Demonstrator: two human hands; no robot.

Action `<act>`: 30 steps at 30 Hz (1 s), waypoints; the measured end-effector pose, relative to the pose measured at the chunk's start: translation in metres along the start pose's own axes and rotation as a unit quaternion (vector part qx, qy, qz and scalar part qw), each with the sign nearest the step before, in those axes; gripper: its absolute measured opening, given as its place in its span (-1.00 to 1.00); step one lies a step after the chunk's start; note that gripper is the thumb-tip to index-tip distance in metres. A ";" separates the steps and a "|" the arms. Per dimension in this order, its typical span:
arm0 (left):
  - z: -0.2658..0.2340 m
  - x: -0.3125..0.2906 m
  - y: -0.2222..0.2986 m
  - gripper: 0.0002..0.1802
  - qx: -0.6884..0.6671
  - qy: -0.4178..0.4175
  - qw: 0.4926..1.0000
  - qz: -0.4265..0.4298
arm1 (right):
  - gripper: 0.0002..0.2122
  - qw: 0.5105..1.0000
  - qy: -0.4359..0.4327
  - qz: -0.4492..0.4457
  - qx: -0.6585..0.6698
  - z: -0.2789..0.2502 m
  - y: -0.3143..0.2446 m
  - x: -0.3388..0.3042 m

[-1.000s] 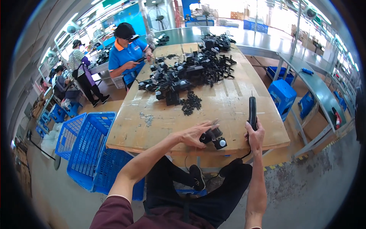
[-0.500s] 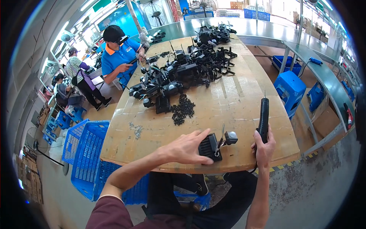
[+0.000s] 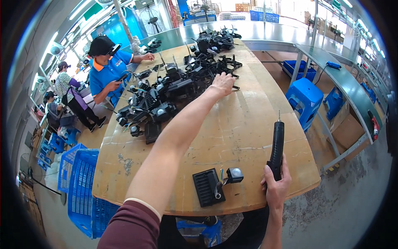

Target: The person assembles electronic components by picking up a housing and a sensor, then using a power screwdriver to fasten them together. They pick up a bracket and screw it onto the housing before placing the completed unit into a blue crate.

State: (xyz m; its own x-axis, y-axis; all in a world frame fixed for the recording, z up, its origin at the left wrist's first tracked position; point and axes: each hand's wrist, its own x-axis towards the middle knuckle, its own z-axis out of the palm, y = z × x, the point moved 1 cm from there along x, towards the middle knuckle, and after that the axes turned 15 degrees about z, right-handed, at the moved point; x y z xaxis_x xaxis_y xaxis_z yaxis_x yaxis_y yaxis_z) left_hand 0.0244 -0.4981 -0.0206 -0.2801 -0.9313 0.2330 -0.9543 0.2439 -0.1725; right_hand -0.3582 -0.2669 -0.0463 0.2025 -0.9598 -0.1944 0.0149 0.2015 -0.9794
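Note:
My left arm stretches across the table, and my left hand (image 3: 224,83) is at the right edge of the pile. Its fingers bend down around a black U-shaped bracket (image 3: 236,87); the fingertips are partly hidden. In my right hand (image 3: 277,186) is a black electric screwdriver (image 3: 277,143), held upright with its bit pointing up, over the table's right front. A black finned floodlight housing (image 3: 206,189) lies near the front edge, untouched. Wires rise from it, and a small sensor block with a whitish dome (image 3: 235,174) sits at its right side.
A large pile of black lamp parts (image 3: 178,89) covers the wooden table's (image 3: 248,137) far half. Small silvery pieces (image 3: 125,163) lie at left. Blue crates (image 3: 85,182) stand by the left edge, a blue stool (image 3: 304,99) at right. A co-worker in blue (image 3: 108,70) works at the far left.
My left hand has left the floodlight housing and reached forward to the brackets in the pile. The screwdriver stays in my right hand. The view has shifted, and the co-worker's arm has stretched out.

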 end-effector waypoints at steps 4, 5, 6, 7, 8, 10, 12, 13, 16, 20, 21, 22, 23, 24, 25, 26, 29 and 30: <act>0.030 0.003 -0.001 -0.70 -0.008 -0.013 0.999 -0.041 | -0.36 1.000 -0.004 0.003 -0.009 0.000 0.000 0.003; 0.026 0.003 0.016 -0.71 -0.031 0.024 0.999 -0.029 | -0.36 1.000 0.006 0.006 -0.012 -0.004 0.001 0.004; 0.021 -0.005 0.023 -0.73 -0.007 0.036 0.999 0.007 | -0.36 1.000 0.005 0.006 -0.013 -0.006 0.001 0.002; 0.012 -0.008 0.025 -0.73 -0.006 0.038 0.999 0.007 | -0.36 1.000 0.005 0.004 -0.014 -0.007 0.001 0.002; 0.004 -0.010 0.028 -0.73 -0.039 0.029 0.999 -0.006 | -0.37 1.000 0.007 0.001 -0.011 -0.009 0.003 0.002; -0.019 -0.021 0.015 -0.70 -0.112 0.079 0.990 -0.032 | -0.37 1.000 0.006 -0.005 -0.004 -0.007 0.002 -0.002; -0.045 -0.030 -0.011 -0.74 -0.186 0.197 0.957 -0.104 | -0.38 1.000 -0.010 0.004 -0.005 -0.003 -0.003 -0.007; -0.060 -0.034 -0.029 -0.75 -0.220 0.244 0.935 -0.131 | -0.38 1.000 -0.018 -0.001 -0.004 0.000 -0.005 -0.008; -0.106 -0.062 -0.046 -0.75 -0.225 0.257 0.930 -0.134 | -0.40 1.000 -0.028 0.005 -0.013 0.003 -0.001 -0.005; -0.173 -0.158 0.042 -0.94 -0.170 0.206 0.959 0.097 | -0.43 1.000 -0.006 -0.024 0.004 -0.010 0.004 -0.003; -0.186 -0.198 0.075 -0.95 -0.187 0.161 0.962 0.117 | -0.44 1.000 -0.002 -0.027 0.002 -0.011 0.000 -0.002; -0.179 -0.247 0.112 -0.94 -0.167 0.137 0.974 0.067 | -0.44 1.000 -0.004 -0.017 -0.001 -0.013 0.002 -0.006; -0.176 -0.296 0.143 -0.91 -0.158 0.108 0.980 0.046 | -0.44 1.000 -0.012 -0.019 -0.005 -0.006 0.003 -0.004; -0.167 -0.334 0.175 -0.88 -0.128 0.089 0.987 0.029 | -0.44 1.000 -0.011 -0.026 -0.009 -0.004 0.000 -0.004; -0.163 -0.360 0.206 -0.86 -0.183 0.074 0.980 0.003 | -0.44 1.000 -0.013 -0.026 -0.011 -0.003 0.000 -0.001; -0.166 -0.378 0.235 -0.83 -0.235 0.060 0.970 -0.030 | -0.44 0.999 -0.015 -0.038 -0.024 -0.001 0.002 0.001; -0.156 -0.378 0.274 -0.82 -0.261 0.077 0.960 -0.064 | -0.43 0.998 -0.019 -0.041 -0.041 -0.004 0.005 -0.006; -0.150 -0.376 0.276 -0.82 -0.258 0.082 0.960 -0.065 | -0.43 0.998 -0.017 -0.033 -0.041 -0.004 0.004 -0.007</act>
State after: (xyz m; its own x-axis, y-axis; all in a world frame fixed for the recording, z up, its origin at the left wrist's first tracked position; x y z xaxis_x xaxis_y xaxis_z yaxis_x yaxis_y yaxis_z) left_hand -0.1489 -0.0400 -0.0118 -0.1275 -0.9183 0.3748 -0.8947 0.2696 0.3561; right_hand -0.3635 -0.2604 -0.0495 0.2377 -0.9628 -0.1287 -0.0508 0.1200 -0.9915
